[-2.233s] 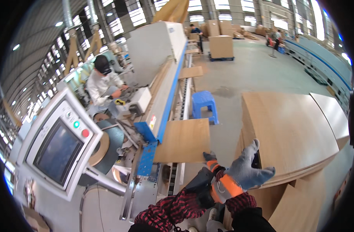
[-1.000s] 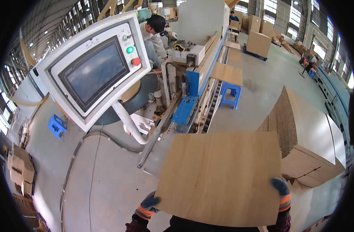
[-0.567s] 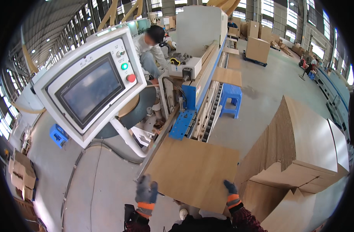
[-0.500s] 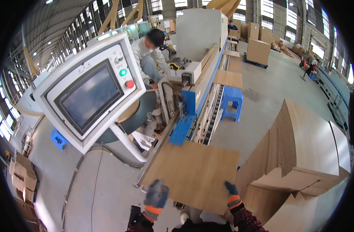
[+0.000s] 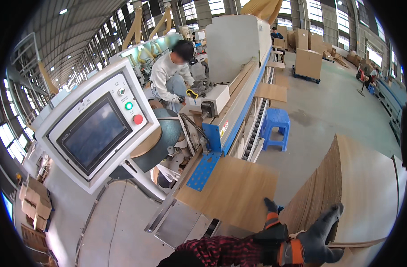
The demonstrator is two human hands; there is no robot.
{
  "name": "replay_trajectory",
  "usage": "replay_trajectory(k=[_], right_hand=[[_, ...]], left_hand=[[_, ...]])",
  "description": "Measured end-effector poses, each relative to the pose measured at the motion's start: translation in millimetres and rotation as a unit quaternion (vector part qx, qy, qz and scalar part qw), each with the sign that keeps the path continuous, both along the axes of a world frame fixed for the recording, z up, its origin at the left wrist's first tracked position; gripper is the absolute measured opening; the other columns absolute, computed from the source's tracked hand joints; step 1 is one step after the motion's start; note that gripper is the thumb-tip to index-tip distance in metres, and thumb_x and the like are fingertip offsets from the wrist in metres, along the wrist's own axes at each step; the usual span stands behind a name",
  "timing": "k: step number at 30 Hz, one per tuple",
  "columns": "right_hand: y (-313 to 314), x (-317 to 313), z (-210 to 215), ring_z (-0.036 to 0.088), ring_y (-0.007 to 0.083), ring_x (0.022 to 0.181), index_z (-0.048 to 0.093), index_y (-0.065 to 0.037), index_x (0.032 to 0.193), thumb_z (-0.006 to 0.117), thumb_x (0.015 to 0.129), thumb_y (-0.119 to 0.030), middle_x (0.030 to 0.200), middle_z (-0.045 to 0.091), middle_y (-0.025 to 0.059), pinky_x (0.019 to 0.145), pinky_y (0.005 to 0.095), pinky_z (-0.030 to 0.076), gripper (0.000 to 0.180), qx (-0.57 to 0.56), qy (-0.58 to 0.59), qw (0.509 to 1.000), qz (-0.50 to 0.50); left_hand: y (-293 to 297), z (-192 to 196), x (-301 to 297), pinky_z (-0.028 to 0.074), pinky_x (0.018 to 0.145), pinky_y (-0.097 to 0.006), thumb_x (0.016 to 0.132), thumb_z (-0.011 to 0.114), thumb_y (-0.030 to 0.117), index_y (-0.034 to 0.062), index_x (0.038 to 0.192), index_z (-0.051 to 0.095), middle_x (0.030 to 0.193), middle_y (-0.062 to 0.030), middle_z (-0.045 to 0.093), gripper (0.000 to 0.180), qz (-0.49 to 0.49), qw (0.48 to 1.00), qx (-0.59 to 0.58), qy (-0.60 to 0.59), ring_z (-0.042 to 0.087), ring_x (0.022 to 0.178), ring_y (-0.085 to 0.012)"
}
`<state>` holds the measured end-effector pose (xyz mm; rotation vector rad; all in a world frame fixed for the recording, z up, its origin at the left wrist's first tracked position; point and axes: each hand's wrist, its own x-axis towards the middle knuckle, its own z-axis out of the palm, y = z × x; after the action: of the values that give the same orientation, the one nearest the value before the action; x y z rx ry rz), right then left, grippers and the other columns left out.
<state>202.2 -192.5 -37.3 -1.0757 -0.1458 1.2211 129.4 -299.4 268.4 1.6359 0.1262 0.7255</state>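
Note:
A flat wood-grain panel (image 5: pixel 232 191) lies at the near end of a blue-edged machine, partly beside its perforated blue plate (image 5: pixel 203 172). My right hand (image 5: pixel 271 207), in a dark glove with an orange cuff, grips the panel's right edge; its forearm is hidden behind my left arm. Crossing my body, my left arm reaches right, and my gloved left hand (image 5: pixel 321 231) is at the near left corner of a tall stack of similar panels (image 5: pixel 312 191). Its fingers are spread from the thumb along the stack's edge.
A control panel (image 5: pixel 96 129) with a dark screen stands left on a bent post. Beyond the machine sits a person (image 5: pixel 170 75) in a light top. A blue stool (image 5: pixel 276 127) stands right of the roller track (image 5: pixel 257 129). Cartons (image 5: pixel 308 64) lie farther back.
My left hand has left the panel's near left side and swung right to the stack. My right hand stays at the panel's right edge. The view has shifted.

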Motion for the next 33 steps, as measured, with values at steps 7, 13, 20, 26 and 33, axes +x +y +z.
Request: replay_trajectory(k=[7,13,20,26,33], right_hand=[[104,66,-56,0.063,0.0205,0.080,0.059,-0.001,0.112,0.062,0.086,-0.017,0.099,0.064,0.0088,0.070,0.0324,0.052,0.031,-0.008,-0.160,0.986,-0.047],[116,84,-47,0.062,0.0232,0.083,0.060,0.005,0.099,0.056,0.088,-0.022,0.093,0.065,0.0092,0.074,0.0325,0.051,0.029,0.144,-0.094,0.950,-0.261],[-46,-34,37,0.062,0.0249,0.084,0.059,0.004,0.102,0.054,0.089,-0.021,0.095,0.064,0.0113,0.075,0.0332,0.051,0.029,0.108,-0.187,0.950,-0.228],[-248,-55,224,0.059,0.0274,0.097,0.058,0.001,0.112,0.052,0.091,-0.023,0.110,0.060,0.0162,0.084,0.0370,0.049,0.032,0.001,-0.649,0.741,-0.174],[-406,267,352,0.053,0.0346,0.112,0.045,0.005,0.128,0.052,0.090,-0.046,0.125,0.053,0.0240,0.091,0.0391,0.041,0.064,-0.408,-0.745,0.409,-0.334]], left_hand=[[-9,-29,31,0.026,0.107,-0.043,0.059,0.079,0.051,-0.0062,0.137,0.026,0.138,-0.0257,0.032,0.110,0.137,0.980,0.125,-0.069,0.033,0.127,-0.0381],[19,10,19,0.022,0.111,-0.032,0.070,0.074,0.017,-0.0046,0.141,0.020,0.145,-0.0201,0.029,0.092,-0.019,0.989,-0.117,0.084,0.029,0.134,-0.0255],[55,45,14,0.047,0.087,-0.029,0.069,0.072,0.010,-0.0028,0.139,0.027,0.129,-0.0186,0.049,0.084,-0.041,0.967,-0.207,0.144,0.055,0.108,-0.0215],[63,60,6,0.047,0.044,-0.028,0.071,0.072,0.017,-0.0001,0.124,0.043,0.086,-0.0108,0.062,0.063,-0.046,0.959,-0.190,0.203,0.057,0.056,-0.0146],[80,56,19,0.052,0.046,-0.030,0.065,0.079,0.017,-0.0075,0.107,0.050,0.076,-0.0129,0.060,0.057,-0.045,0.965,-0.113,0.231,0.061,0.056,-0.0198]])
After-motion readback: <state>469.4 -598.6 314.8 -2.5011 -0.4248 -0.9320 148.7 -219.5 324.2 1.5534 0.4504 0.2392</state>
